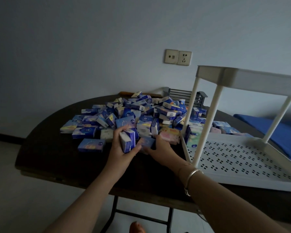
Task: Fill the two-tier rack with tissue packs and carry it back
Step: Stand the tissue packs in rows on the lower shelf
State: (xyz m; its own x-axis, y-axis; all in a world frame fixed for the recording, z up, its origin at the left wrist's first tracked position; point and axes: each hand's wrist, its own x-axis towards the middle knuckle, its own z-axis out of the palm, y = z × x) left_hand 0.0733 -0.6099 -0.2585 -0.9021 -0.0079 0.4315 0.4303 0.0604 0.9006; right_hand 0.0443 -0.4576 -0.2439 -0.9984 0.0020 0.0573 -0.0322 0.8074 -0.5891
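Your left hand (pixel 123 145) sits at the centre of the frame, fingers and thumb curled round a small stack of tissue packs (pixel 128 140), soft rectangular blocks in glossy blue-and-white wrap, held on edge. Just right of it, your right hand (pixel 160 147) lies palm down with fingers bent over a dark blue pack (pixel 147 142) at the near edge of the heap (whether it truly grips that pack or only rests on it, you cannot tell through the blur).

Behind both hands the heap of packs (pixel 141 113) spreads in a loose mound across the middle of the frame, mostly blue, with a few pink and pale green ones at its right side.

The two-tier rack (pixel 242 158) stands at the right of the frame on the same counter (pixel 49 148), touching the heap's right edge: white plastic, a flat lower tray pierced with small clustered slots, round posts, a solid-rimmed upper tray.

The counter is dark and round-edged on folding metal legs. A grey slatted rack (pixel 183 96) stands behind the heap, a double wall socket (pixel 178 57) above it, and a blue mat (pixel 279 132) at far right.
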